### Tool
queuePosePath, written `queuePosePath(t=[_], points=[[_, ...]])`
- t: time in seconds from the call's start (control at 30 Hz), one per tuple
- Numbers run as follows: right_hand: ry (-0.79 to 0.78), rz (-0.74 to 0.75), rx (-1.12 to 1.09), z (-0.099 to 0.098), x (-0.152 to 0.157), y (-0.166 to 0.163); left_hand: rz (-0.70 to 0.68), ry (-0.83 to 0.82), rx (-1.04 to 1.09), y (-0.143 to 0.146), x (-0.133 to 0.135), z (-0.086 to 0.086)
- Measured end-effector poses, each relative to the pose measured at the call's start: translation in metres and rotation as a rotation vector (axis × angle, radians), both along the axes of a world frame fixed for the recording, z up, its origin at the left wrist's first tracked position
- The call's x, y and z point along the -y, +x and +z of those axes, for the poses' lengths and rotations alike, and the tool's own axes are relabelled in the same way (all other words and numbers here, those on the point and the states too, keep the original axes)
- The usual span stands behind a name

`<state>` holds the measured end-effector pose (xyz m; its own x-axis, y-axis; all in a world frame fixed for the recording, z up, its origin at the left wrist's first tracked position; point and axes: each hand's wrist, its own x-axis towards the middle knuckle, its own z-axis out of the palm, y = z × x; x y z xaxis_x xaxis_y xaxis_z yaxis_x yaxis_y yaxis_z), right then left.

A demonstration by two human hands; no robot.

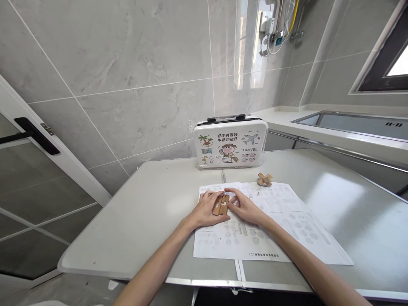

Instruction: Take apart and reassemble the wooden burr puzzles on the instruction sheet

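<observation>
Several notched wooden puzzle pieces (220, 205) lie side by side on a large printed sheet of paper (267, 238). My left hand (205, 209) curves around their left side, its thumb along the near edge and its fingers at the far edge. My right hand (244, 207) is at their right side, with bent fingers touching the right piece and the forefinger reaching across the far end. White gaps show between the notches. Farther back on the sheet's edge sits an assembled wooden cross-shaped puzzle (264, 179), apart from both hands.
A white cartoon-printed case (231, 144) with a black handle stands at the back of the grey folding table (127, 221), against the tiled wall. A counter with a sink (353, 123) is at the right. A door with a black handle (36, 135) is at the left.
</observation>
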<state>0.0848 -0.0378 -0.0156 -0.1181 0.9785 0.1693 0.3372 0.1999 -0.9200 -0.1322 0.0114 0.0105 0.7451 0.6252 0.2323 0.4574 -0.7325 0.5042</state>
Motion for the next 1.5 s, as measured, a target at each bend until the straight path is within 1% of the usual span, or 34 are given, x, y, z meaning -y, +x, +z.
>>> queuePosePath(t=[0.23,0.3,0.5,0.6,0.7,0.87,1.03,1.1,1.17,1.3,1.37,1.5], points=[[0.01,0.043,0.003,0.003,0.001,0.0,0.011,-0.058,0.008,0.001,0.0,0.0],[0.024,0.053,-0.003,0.002,0.001,0.0,0.037,-0.063,0.004,0.001,-0.001,-0.001],[-0.049,-0.003,0.026,0.002,0.001,0.0,0.236,-0.029,-0.018,-0.003,-0.01,-0.005],[-0.044,-0.005,0.028,0.002,0.001,0.0,0.352,-0.006,-0.02,-0.006,-0.017,-0.008],[-0.026,-0.007,0.026,0.001,0.001,0.0,0.427,0.021,-0.002,-0.008,-0.024,-0.013],[-0.032,-0.024,-0.025,-0.002,-0.001,-0.001,0.448,0.069,0.016,-0.01,-0.029,-0.019],[-0.087,-0.048,-0.149,-0.004,-0.004,0.001,0.402,0.206,0.05,-0.009,-0.025,-0.02],[-0.084,-0.111,-0.233,-0.004,-0.006,0.004,0.365,0.255,0.066,-0.008,-0.022,-0.017],[-0.055,-0.216,-0.317,-0.003,-0.007,0.008,0.323,0.279,0.076,-0.006,-0.017,-0.014],[0.043,-0.454,-0.424,-0.003,-0.011,0.022,0.242,0.28,0.077,-0.003,-0.009,-0.009],[0.072,-0.543,-0.464,-0.006,-0.014,0.03,0.205,0.271,0.073,-0.002,-0.007,-0.009],[0.001,-0.65,-0.583,-0.017,-0.022,0.046,0.175,0.256,0.068,-0.001,-0.005,-0.011]])
